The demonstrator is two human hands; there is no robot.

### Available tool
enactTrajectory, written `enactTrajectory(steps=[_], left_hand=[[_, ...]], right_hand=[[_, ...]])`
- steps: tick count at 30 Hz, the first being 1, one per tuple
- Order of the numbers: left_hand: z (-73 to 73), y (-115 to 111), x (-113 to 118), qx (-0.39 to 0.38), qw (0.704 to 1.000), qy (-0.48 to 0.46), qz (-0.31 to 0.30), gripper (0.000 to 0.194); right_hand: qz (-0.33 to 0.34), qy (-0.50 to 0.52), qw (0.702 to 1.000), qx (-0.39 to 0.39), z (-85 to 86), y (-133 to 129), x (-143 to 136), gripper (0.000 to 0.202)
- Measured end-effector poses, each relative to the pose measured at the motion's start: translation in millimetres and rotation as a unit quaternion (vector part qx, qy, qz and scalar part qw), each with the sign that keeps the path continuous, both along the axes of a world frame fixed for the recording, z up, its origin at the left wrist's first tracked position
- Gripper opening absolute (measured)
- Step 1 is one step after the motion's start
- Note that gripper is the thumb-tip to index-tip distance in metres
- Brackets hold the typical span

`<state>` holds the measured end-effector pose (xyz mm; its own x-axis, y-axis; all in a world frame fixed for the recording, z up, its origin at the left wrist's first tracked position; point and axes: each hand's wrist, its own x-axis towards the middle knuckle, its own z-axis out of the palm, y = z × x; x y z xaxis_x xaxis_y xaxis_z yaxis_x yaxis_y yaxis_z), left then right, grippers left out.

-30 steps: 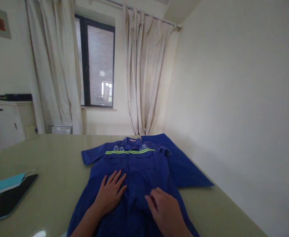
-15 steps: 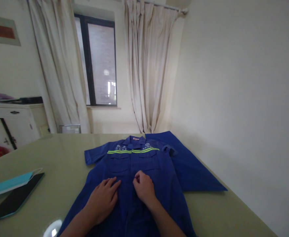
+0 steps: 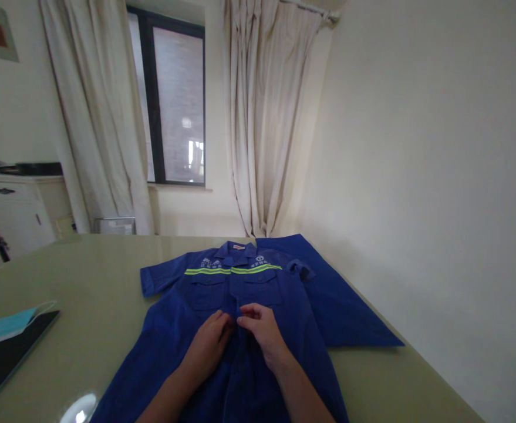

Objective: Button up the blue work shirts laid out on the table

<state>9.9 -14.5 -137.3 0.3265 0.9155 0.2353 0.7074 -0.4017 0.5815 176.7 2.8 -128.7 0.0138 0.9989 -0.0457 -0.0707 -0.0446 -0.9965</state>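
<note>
A dark blue short-sleeved work shirt [image 3: 169,335] lies face up, collar away from me, with a yellow-green stripe and white print across its chest. At its front opening, below the chest pockets, my left hand [image 3: 211,341] has its fingers curled together at the placket. Just to the right, my right hand [image 3: 262,332] pinches the placket edge between thumb and forefinger. Both hands nearly meet there. Any button between the fingertips is too small or hidden to make out.
Folded blue cloth [image 3: 350,311] lies under the shirt's right side, on the greenish table [image 3: 94,282]. To the left are a light blue face mask [image 3: 6,328] and a dark flat tablet-like object [image 3: 11,358]. A wall [image 3: 438,205] runs along the table's right side.
My left hand has moved right from the shirt's left panel to the placket, its fingers closing. My right hand has turned slightly and still pinches at the front edge. The view has shifted a little.
</note>
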Motion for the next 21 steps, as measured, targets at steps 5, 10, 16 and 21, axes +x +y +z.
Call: enactTrajectory(steps=[5,10,16,21], left_hand=[[1.3,2,2,0.006,1.0,-0.015,0.022,0.013],[1.8,0,6,0.005,1.0,0.009,0.018,0.015],[0.7,-2,3,0.025,0.999,-0.041,0.0,0.015],[-0.5,-1,3,0.038,0.994,-0.105,0.002,0.014]], right_hand=[[-0.001,-0.049,0.999,0.001,2.3,-6,-1,0.028],[-0.017,-0.204,0.975,0.085,4.3,-10,-4,0.011],[-0.033,-0.331,0.928,0.17,8.5,-22,-11,0.019],[-0.033,-0.366,0.913,0.179,11.3,-25,-11,0.019]])
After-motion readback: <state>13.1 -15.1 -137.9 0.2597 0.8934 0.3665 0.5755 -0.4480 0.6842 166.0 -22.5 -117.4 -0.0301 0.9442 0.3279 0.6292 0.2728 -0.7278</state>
